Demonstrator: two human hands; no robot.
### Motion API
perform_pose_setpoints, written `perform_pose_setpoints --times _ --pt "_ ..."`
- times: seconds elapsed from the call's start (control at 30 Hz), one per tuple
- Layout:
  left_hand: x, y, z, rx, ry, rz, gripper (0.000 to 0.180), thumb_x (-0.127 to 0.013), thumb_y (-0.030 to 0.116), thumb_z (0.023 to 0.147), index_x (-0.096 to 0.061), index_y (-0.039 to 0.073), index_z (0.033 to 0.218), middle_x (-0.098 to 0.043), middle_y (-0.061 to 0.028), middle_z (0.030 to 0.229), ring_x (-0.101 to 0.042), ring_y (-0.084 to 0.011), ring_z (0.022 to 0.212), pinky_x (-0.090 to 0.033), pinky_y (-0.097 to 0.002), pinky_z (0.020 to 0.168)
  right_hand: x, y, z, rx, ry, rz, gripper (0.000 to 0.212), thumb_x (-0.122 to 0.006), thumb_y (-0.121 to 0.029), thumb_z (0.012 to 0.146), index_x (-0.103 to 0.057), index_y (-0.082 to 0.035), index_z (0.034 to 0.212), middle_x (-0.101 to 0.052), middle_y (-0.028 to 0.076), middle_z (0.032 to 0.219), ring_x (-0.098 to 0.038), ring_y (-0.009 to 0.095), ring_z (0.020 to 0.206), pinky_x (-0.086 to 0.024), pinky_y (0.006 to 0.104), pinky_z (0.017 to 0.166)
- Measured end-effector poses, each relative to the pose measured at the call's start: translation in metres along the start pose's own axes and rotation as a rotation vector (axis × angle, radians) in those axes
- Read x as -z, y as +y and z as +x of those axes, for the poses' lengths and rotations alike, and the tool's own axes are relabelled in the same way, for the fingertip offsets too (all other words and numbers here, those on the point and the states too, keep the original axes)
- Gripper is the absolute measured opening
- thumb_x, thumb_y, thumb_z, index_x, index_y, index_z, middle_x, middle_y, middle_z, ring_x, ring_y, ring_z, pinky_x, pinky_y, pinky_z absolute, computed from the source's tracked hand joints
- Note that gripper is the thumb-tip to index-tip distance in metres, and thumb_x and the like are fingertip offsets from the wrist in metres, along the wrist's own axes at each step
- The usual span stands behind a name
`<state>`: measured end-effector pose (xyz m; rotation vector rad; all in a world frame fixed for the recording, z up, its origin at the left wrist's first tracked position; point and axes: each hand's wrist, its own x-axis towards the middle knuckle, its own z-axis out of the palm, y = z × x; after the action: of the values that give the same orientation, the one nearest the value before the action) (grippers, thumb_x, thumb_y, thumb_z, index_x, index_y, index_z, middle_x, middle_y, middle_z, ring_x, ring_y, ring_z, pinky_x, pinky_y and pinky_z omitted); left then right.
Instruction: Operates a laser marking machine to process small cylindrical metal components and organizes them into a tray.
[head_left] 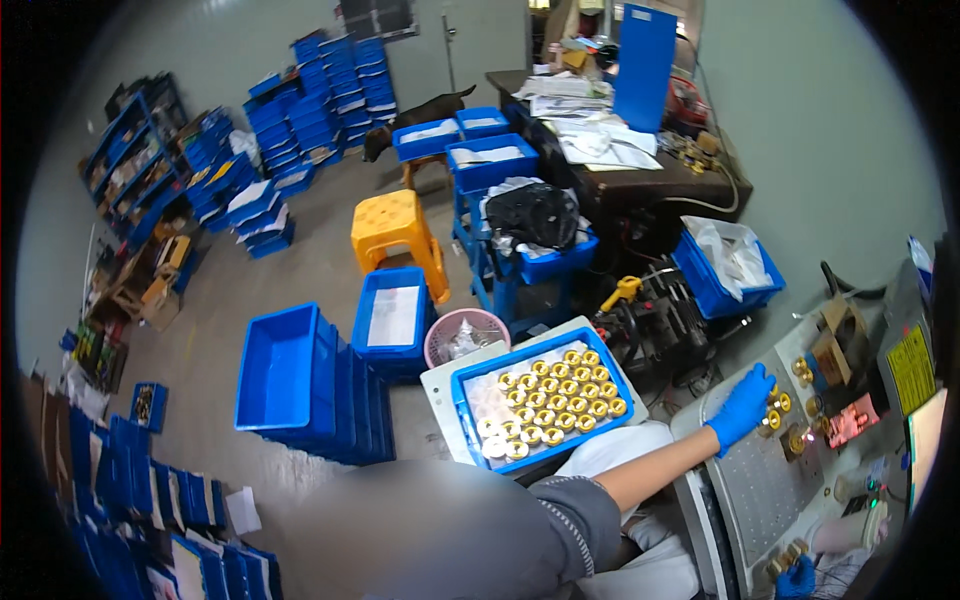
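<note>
My left hand [742, 410], in a blue glove, reaches over a grey perforated machine table [765, 475] at the right. Its fingers are curled against several round brass fittings [783, 402], partly hiding them. At the lower right, my right hand [797, 578], also gloved in blue, is closed by more brass fittings [786, 561]; its grip shows only in part. Left of my left forearm stands a blue tray [462, 400], holding rows of gold-coloured fittings [545, 398] on white lining. Another fitting [797, 440] sits by a lit, pinkish spot on the machine.
Stacked blue crates [285, 370], a lidless crate with paper [395, 315], a pink basket [468, 335] and a yellow stool [392, 225] stand left of and beyond the tray. A dark dog [430, 112] is farther back. A motor [665, 310] sits below the paper-strewn desk [690, 190].
</note>
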<state>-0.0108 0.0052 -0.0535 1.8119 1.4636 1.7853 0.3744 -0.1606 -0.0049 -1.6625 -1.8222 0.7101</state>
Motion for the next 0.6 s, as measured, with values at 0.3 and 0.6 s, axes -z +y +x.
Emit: perform_pose_setpoints --times 0.3,0.6 --pt "-0.005 0.000 0.002 0.031 -0.031 -0.018 0.020 -0.055 0.002 0.080 -0.049 -0.002 0.098 -0.043 -0.0256 0.099 -0.050 -0.0438 0.090 -0.043 -0.0485 0.074 -0.052 -0.008 0.129 0.140 -0.101 -0.237 0.018 -0.067 -0.002 0.062 -0.062 0.004 0.078 -0.064 0.009 0.072 -0.060 0.014 0.065 -0.050 0.0289 0.060" --pt "0.000 0.004 0.000 0.012 0.035 -0.065 0.024 -0.060 0.002 0.075 -0.051 -0.002 0.097 -0.045 -0.0243 0.100 -0.051 -0.0440 0.089 -0.044 -0.0480 0.075 -0.068 -0.048 0.120 0.044 -0.084 -0.275 0.022 -0.072 -0.002 0.060 -0.062 0.003 0.079 -0.059 0.011 0.067 -0.056 0.015 0.057 -0.046 0.0324 0.051"
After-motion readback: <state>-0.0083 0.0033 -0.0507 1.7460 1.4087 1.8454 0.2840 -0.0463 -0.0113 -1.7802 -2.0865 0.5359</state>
